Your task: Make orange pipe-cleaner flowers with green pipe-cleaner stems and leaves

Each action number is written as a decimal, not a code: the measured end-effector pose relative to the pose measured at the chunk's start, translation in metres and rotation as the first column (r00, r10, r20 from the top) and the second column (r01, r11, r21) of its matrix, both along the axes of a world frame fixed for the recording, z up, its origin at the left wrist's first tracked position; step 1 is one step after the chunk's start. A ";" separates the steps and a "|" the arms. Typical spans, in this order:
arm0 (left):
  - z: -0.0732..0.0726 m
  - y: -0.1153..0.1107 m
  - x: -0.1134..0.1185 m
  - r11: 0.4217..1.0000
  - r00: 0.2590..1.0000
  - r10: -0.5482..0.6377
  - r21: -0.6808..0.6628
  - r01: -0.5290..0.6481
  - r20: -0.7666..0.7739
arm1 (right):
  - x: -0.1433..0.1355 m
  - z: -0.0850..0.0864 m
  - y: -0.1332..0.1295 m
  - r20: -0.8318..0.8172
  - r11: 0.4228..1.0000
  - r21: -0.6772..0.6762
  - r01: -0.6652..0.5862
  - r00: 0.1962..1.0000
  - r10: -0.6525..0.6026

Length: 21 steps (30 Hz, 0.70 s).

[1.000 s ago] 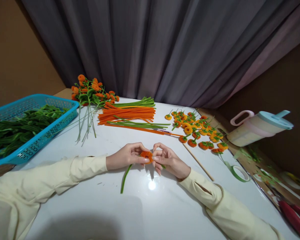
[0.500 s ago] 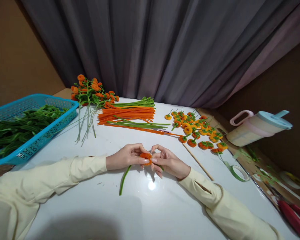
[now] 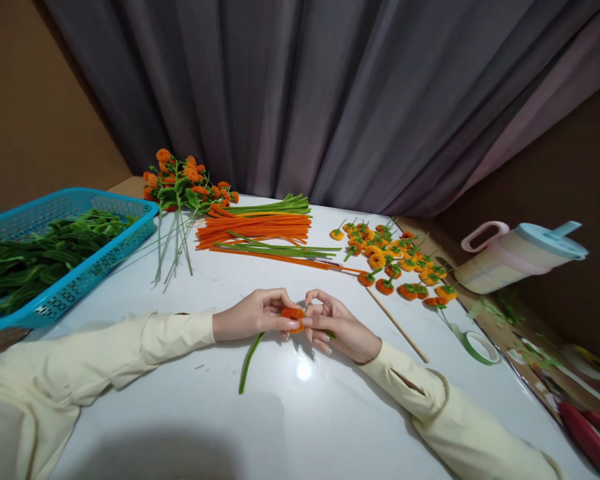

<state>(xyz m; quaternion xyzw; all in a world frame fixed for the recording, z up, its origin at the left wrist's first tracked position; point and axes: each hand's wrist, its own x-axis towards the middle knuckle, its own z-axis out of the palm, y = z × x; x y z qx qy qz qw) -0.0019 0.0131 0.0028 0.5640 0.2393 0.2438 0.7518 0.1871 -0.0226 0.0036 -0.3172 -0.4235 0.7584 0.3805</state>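
We've got bright orange on the flower head (image 3: 292, 315) at front centre, mid green on the strip (image 3: 247, 368) below it. Our sleeves (image 3: 177, 333): pale cream, plain. Worktop (image 3: 320, 427): white. Strip bundle (image 3: 255, 230) behind: orange; second bundle (image 3: 280, 208): green. Flower heads (image 3: 377, 260) at right: mix of yellow and orange, green backs. Bouquet (image 3: 191, 175) at rear left: orange blooms, green leaves. Basket (image 3: 100, 263): turquoise blue, cut-out lattice pattern; foliage (image 3: 45, 260) in it dark green. Cup (image 3: 480, 271): cream body, light blue lid, pink handle. Tape roll (image 3: 487, 359): pale green. Stick (image 3: 397, 325): tan. We read the curtain (image 3: 260, 87) as grey with a purple cast, the wall (image 3: 30, 100) as brown, the tool handles (image 3: 587, 437) as red.
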 end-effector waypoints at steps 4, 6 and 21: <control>0.000 0.000 0.000 1.000 1.000 0.001 0.001 -0.001 0.005 | 0.000 0.000 0.001 -0.032 1.000 -0.011 -0.007 0.999 0.007; 0.001 0.001 0.000 1.000 1.000 0.008 0.005 -0.008 0.008 | 0.001 -0.001 0.001 -0.045 1.000 -0.017 -0.023 0.999 0.023; 0.002 0.001 -0.001 0.999 0.999 0.036 0.012 -0.036 0.001 | 0.003 -0.002 0.001 -0.036 0.997 0.077 0.010 0.999 -0.008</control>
